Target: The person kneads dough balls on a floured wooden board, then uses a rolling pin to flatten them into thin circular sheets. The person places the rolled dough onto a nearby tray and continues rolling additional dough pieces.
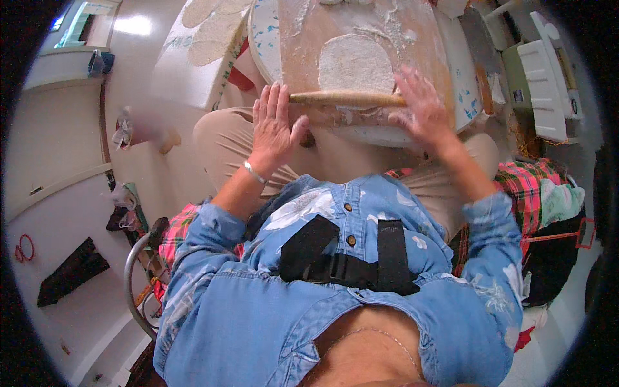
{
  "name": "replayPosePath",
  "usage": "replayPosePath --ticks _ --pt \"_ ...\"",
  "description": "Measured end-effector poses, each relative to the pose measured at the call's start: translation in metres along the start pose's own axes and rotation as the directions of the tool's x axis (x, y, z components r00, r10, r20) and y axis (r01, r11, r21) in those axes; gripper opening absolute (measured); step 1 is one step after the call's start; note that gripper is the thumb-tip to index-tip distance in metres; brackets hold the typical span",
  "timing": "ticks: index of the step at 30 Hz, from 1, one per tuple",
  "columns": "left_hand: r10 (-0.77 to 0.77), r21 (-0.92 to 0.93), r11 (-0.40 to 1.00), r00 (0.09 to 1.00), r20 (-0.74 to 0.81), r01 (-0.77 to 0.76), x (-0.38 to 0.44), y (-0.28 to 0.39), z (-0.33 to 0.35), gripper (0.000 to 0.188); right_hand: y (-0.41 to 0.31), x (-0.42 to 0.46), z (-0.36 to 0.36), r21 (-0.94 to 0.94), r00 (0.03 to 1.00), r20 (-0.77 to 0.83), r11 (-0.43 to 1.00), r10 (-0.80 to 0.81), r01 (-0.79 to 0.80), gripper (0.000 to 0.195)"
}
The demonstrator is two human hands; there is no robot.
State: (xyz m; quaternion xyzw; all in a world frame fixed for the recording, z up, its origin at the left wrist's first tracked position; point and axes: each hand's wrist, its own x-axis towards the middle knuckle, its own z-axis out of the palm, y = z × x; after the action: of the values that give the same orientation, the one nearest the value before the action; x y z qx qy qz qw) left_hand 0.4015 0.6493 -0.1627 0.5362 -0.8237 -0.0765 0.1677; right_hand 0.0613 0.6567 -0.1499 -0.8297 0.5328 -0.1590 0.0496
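A wooden rolling pin (346,99) lies crosswise near the front edge of a floured wooden board (300,63). Its far side meets the near edge of a flat, rounded sheet of dough (357,63). At the pin's left end is my left hand (275,121), palm down with the fingers extended. My right hand (420,104), dusted with flour, rests at the right end with its fingers spread. Neither hand is wrapped around the pin. White flour is scattered over the far right of the board, and pieces of dough (346,1) show at the top edge.
The board sits on a round table (265,43) with blue marks. Left of it, flat dough sheets (213,46) lie on a covered surface (181,80). A cleaver-like tool with a wooden handle (483,89) is on the right, near a white plastic rack (541,87).
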Motion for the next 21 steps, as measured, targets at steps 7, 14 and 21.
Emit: replayPosePath --ticks 7,14,21 --pt "0.059 0.086 0.995 0.998 -0.005 -0.059 0.064 0.005 0.005 0.073 -0.038 0.019 0.016 -0.168 0.960 -0.149 0.950 0.238 -0.262 0.079" --pt "0.248 0.092 0.962 0.965 0.081 -0.255 0.049 0.007 -0.004 0.077 -0.068 -0.028 0.019 -0.055 0.953 -0.115 0.956 0.280 -0.288 0.079" --pt "0.517 -0.119 0.849 0.856 -0.013 -0.514 0.208 0.057 0.079 0.069 -0.029 -0.005 0.017 -0.114 0.823 -0.192 0.820 0.535 -0.560 0.075"
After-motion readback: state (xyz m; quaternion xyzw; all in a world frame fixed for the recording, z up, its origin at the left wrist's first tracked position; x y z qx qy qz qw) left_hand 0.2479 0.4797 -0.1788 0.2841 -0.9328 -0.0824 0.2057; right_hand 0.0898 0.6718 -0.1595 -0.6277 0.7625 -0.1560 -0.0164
